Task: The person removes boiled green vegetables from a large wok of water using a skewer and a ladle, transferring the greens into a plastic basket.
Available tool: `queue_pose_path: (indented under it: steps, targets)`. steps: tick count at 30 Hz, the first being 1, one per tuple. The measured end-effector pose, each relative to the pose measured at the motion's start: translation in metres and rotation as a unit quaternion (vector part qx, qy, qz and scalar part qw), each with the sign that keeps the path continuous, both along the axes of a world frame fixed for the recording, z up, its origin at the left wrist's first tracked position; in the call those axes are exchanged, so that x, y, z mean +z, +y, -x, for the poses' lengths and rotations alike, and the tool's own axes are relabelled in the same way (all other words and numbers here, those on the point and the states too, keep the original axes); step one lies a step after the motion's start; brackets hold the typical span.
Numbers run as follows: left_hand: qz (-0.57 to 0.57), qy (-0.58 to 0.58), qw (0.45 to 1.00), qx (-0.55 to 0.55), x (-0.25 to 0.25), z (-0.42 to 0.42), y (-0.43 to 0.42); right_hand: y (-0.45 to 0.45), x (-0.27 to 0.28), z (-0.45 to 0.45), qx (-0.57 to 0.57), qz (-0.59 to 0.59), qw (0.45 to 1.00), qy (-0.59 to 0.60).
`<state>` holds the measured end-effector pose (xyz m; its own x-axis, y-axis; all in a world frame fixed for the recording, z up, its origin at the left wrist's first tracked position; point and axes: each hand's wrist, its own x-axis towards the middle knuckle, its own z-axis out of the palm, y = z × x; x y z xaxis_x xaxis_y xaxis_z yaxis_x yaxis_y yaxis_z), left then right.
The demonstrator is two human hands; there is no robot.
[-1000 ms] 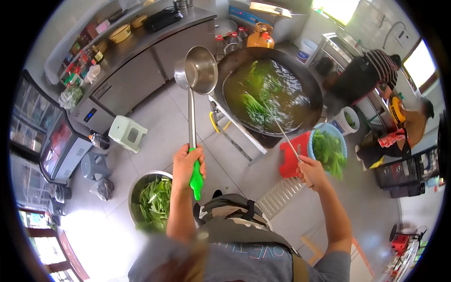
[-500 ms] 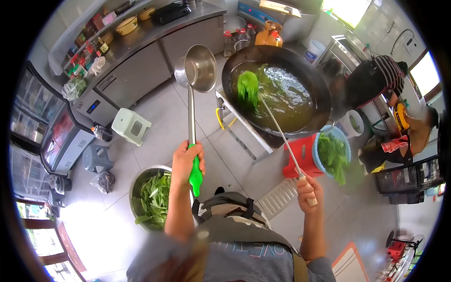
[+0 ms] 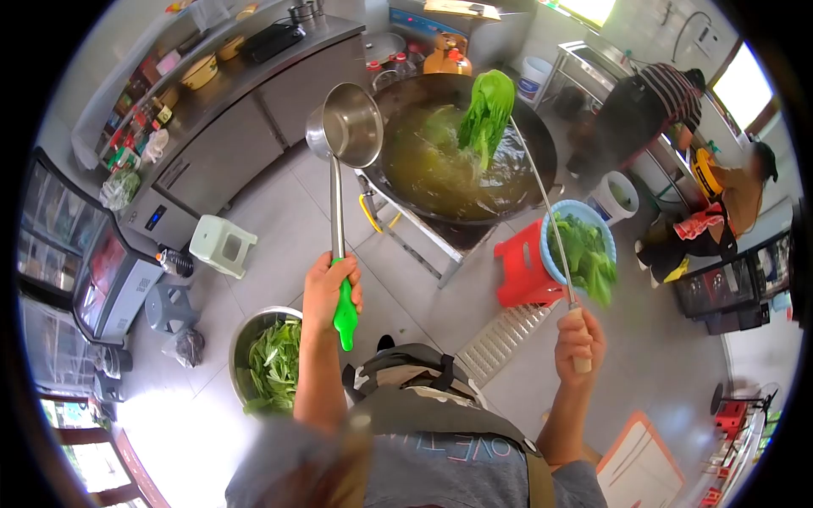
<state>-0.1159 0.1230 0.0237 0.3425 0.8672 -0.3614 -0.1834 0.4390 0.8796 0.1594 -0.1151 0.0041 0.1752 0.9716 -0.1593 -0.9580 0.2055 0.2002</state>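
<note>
In my left hand (image 3: 330, 292) is a metal ladle (image 3: 351, 125), gripped by its green handle. The ladle's bowl is raised left of a large dark wok (image 3: 391, 182) holding yellowish-green liquid. My right hand (image 3: 579, 340) grips the wooden end of a long-handled skimmer (image 3: 542, 188). A bunch of wet leafy greens (image 3: 487, 110) hangs at the skimmer's far end, over the wok. That bunch hides the skimmer's head. Near my right hand, a blue basket (image 3: 555, 269) holds more greens (image 3: 583, 254).
The basket rests on a red stool (image 3: 518, 269). A metal bowl of raw leaves (image 3: 240, 351) stands at lower left. The wok sits on a metal stand (image 3: 428, 262). Two people (image 3: 652, 97) are at the right. A pale stool (image 3: 222, 244) stands left.
My right hand has moved right, and the skimmer has lifted the greens up and right from the wok's liquid. My left hand still holds the ladle raised. The whole view has shifted slightly.
</note>
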Motion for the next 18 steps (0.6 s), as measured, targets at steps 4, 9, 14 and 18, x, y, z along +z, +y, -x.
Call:
queue_pose_path:
  steps: [4,9,14,18]
  targets:
    - [0.002,0.000,1.000,-0.014,0.002,-0.017,-0.017,-0.032,-0.002,-0.015,-0.058,-0.011,0.998,0.004]
    - [-0.004,-0.010,0.999,-0.030,-0.004,-0.037,-0.032,-0.072,0.011,-0.032,-0.109,-0.053,0.992,-0.030]
    - [-0.013,0.001,0.999,-0.042,-0.003,-0.054,-0.041,-0.114,0.006,-0.055,-0.169,-0.009,0.981,-0.099]
    - [-0.015,-0.018,0.999,-0.040,-0.008,-0.060,-0.045,-0.127,-0.020,-0.078,-0.212,0.181,0.934,-0.224]
